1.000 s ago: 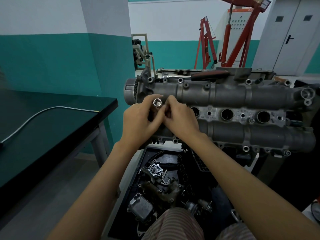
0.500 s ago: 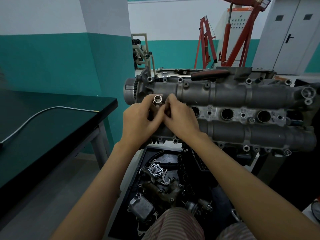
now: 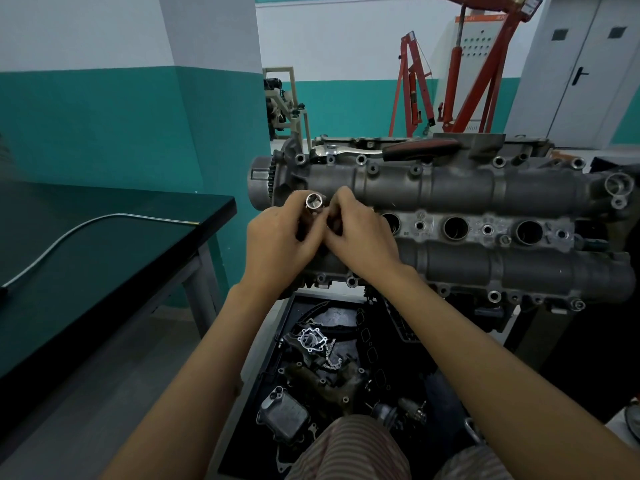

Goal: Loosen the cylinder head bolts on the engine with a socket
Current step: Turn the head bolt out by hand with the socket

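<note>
A grey cylinder head (image 3: pixel 485 188) with several bolts along its edges lies across the middle of the view. My left hand (image 3: pixel 277 244) grips a shiny socket (image 3: pixel 314 201), its open end facing up, over the head's left end. Right beside it, my right hand (image 3: pixel 360 237) has its fingers curled against the socket's lower part; what they pinch is hidden. A ratchet wrench (image 3: pixel 381 151) with a dark red handle lies on the far edge of the head.
A dark table (image 3: pixel 104 251) with a grey cable (image 3: pixel 69 237) stands at the left. Below the engine a black tray (image 3: pixel 263 382) holds loose engine parts and a chain. Red engine hoists (image 3: pixel 457 74) stand at the back.
The socket has risen slightly in my left hand and tilted. Both hands stay close together at the head's left end.
</note>
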